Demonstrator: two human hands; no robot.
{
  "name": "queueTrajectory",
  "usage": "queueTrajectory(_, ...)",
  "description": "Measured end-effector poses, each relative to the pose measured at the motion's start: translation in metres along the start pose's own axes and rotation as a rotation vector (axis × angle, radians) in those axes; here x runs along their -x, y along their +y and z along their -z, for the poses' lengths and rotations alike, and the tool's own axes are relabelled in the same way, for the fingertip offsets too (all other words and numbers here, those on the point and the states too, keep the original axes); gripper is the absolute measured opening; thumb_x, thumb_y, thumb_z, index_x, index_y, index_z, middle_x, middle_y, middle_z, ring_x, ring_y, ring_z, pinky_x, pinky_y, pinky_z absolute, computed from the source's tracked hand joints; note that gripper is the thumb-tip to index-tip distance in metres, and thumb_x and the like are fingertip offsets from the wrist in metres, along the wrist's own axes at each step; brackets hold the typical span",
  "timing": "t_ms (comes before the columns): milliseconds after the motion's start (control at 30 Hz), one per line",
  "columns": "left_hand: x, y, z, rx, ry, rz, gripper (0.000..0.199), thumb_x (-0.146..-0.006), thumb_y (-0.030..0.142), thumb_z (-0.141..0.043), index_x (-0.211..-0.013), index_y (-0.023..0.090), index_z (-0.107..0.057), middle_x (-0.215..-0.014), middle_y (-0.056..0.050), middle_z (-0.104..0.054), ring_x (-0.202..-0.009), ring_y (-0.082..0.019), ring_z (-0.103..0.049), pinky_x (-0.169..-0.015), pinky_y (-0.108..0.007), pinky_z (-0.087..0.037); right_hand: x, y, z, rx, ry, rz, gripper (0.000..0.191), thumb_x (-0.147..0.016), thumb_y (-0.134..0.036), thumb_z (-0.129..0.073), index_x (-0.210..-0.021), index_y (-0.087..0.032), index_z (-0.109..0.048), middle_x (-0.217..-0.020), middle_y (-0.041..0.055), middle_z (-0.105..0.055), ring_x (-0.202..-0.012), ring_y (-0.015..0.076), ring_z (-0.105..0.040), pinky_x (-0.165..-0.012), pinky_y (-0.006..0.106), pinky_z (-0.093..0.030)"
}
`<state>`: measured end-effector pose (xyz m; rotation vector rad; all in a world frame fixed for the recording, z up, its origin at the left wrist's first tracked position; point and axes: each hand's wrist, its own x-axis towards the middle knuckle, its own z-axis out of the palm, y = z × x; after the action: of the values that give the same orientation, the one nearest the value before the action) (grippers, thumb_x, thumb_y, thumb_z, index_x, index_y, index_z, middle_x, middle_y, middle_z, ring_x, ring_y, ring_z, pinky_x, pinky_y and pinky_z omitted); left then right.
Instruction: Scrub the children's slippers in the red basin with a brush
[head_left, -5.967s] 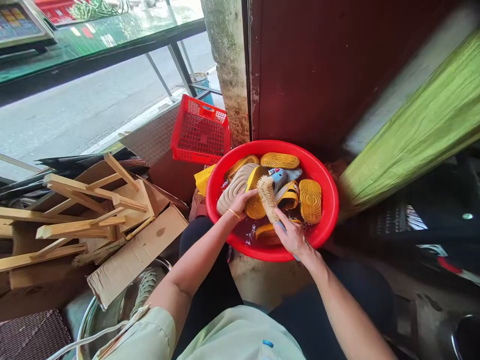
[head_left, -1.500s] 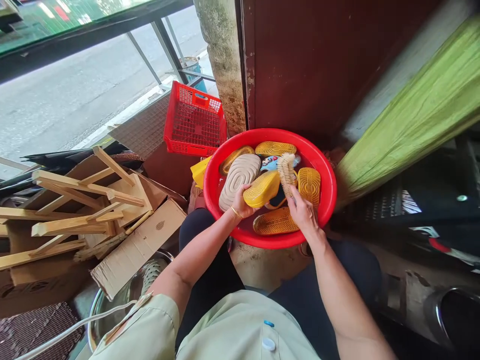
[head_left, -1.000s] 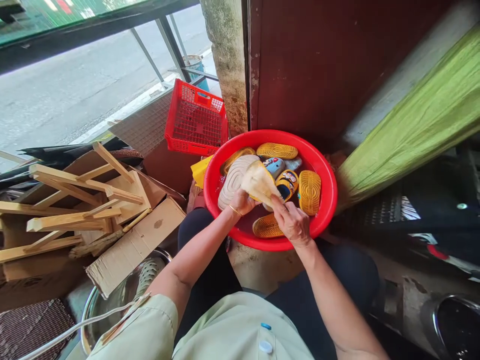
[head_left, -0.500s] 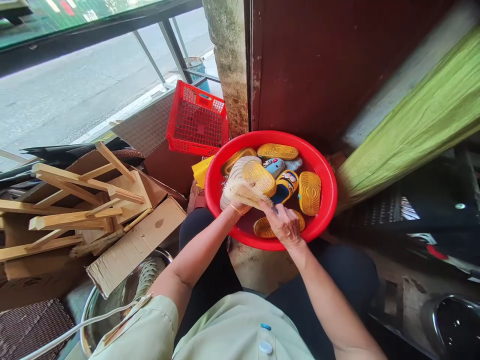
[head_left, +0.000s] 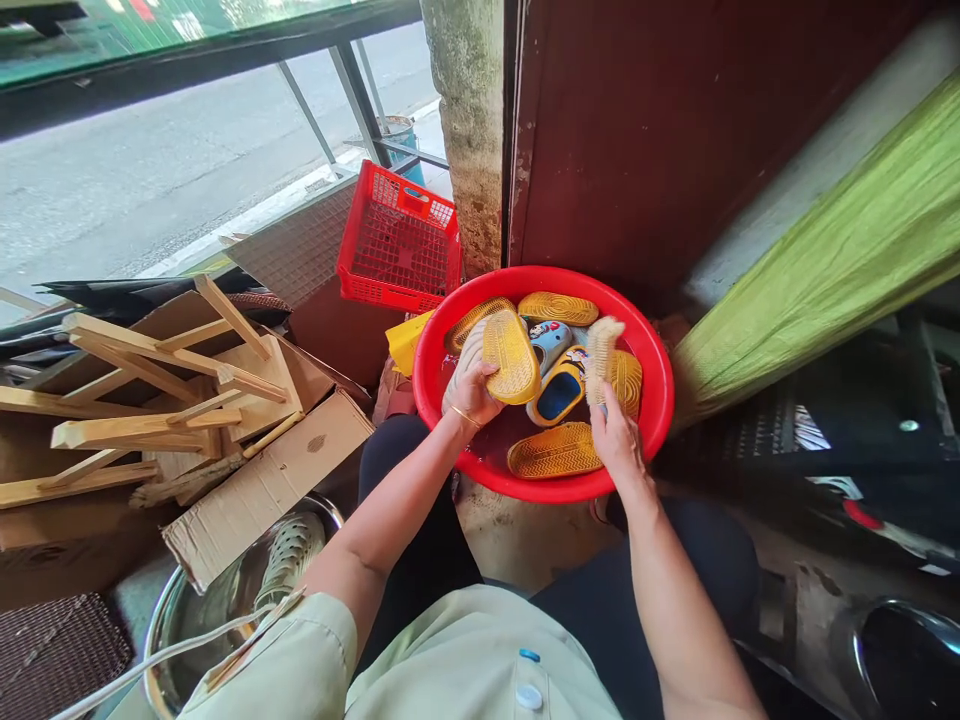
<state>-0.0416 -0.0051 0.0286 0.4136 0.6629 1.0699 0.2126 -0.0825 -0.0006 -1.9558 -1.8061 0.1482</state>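
- The door is standing beyond the left fingers and the right fingers.
- The green cloth is hanging aslant, well right of the right fingers.
- The wooden frame is lying well left of the left fingers, its legs jutting out.
- The basin, red and oval, is sitting below both sets of fingers.
- The crate is resting beyond and left of the left fingers.
- The cardboard is slanting left of the left fingers, on the near side.
- The bowl, of shiny metal, is standing nearer the body than the left fingers and is holding a white shoe.
- The pale slipper is lying sole up in the basin, just left of the left fingers.
- The held slipper, yellow, is showing its sole above the basin; the left fingers are clamping its near end, the thumb lying on the sole.
- Other yellow slippers are lying in the basin: one between the two sets of fingers and nearer the body, one beyond them, one just beyond the right fingers.
- The yellow clog and the blue clog are lying between and beyond the fingers.
- The brush is pointing up and away from the right fingers, which are closing around its handle; it is staying apart from the held slipper.
- The bracelet is circling the wrist behind the left fingers.
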Motion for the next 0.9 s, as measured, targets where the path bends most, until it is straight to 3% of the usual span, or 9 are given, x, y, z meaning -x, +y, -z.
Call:
queueTrajectory(133, 0.000, -0.011, -0.001, 0.012, -0.048, 0.076, 0.059, -0.070, 0.020, -0.057, -0.129, 0.017, -0.063, -0.110, -0.010, -0.077, -0.118, -0.034, -0.068, -0.102, -0.050, -0.054, 0.004, -0.004, -0.004, 0.137, -0.247, -0.026, 0.059, -0.102, -0.029, -0.039, -0.160, -0.016, -0.041, -0.088, 0.0153, -0.078, -0.078, 0.0283, -0.075, -0.070, 0.036, -0.055)
queueTrajectory(300, -0.003, -0.026, 0.002, -0.100, -0.111, 0.125, 0.076, -0.056, 0.010, -0.061, -0.131, 0.021, -0.061, -0.111, -0.007, -0.076, -0.104, -0.028, -0.072, -0.095, -0.043, -0.057, 0.001, -0.001, -0.001, 0.172, -0.421, -0.077, 0.056, -0.102, -0.029, -0.041, -0.157, -0.018, -0.046, -0.095, 0.0181, -0.078, -0.086, 0.0299, -0.076, -0.078, 0.041, -0.056)
queueTrajectory(500, -0.013, -0.043, 0.015, -0.424, 0.064, 0.103, 0.069, -0.053, 0.012, -0.063, -0.121, 0.021, -0.063, -0.100, -0.002, -0.072, -0.097, -0.024, -0.068, -0.082, -0.032, -0.054, -0.001, -0.004, -0.002, 0.126, -0.484, -0.105, 0.057, -0.101, -0.025, -0.041, -0.158, -0.017, -0.044, -0.101, 0.0187, -0.078, -0.089, 0.0288, -0.076, -0.084, 0.042, -0.054)
queueTrajectory(600, -0.015, -0.043, 0.021, -0.677, 0.013, 0.038, 0.065, -0.057, 0.015, -0.067, -0.121, 0.022, -0.064, -0.103, -0.003, -0.072, -0.105, -0.026, -0.064, -0.092, -0.036, -0.052, 0.001, -0.006, -0.003, 0.140, -0.477, -0.106, 0.060, -0.102, -0.026, -0.039, -0.162, -0.019, -0.037, -0.097, 0.0172, -0.078, -0.086, 0.0292, -0.076, -0.079, 0.041, -0.054)
queueTrajectory(700, -0.011, -0.042, 0.023, -0.996, -0.027, -0.176, 0.068, -0.064, 0.018, -0.067, -0.132, 0.021, -0.061, -0.125, -0.009, -0.069, -0.125, -0.032, -0.056, -0.112, -0.046, -0.042, 0.003, -0.006, -0.002, 0.093, -0.450, -0.124, 0.062, -0.103, -0.030, -0.039, -0.164, -0.021, -0.032, -0.097, 0.0157, -0.079, -0.084, 0.0289, -0.076, -0.075, 0.037, -0.054)
queueTrajectory(800, -0.003, -0.046, 0.021, -1.378, -0.005, -0.422, 0.074, -0.075, 0.021, -0.063, -0.146, 0.015, -0.049, -0.150, -0.017, -0.052, -0.143, -0.035, -0.044, -0.122, -0.052, -0.030, 0.006, -0.007, -0.003, -0.039, -0.417, -0.113, 0.061, -0.102, -0.031, -0.042, -0.162, -0.022, -0.037, -0.102, 0.0133, -0.079, -0.087, 0.0269, -0.076, -0.077, 0.033, -0.054)
queueTrajectory(900, 0.000, -0.054, 0.018, -1.594, 0.018, -0.474, 0.080, -0.086, 0.037, -0.062, -0.157, 0.012, -0.034, -0.161, -0.024, -0.036, -0.150, -0.037, -0.038, -0.122, -0.052, -0.033, 0.012, -0.013, -0.007, -0.191, -0.397, -0.072, 0.058, -0.101, -0.032, -0.044, -0.158, -0.022, -0.045, -0.111, 0.0124, -0.079, -0.098, 0.0271, -0.075, -0.082, 0.032, -0.055)
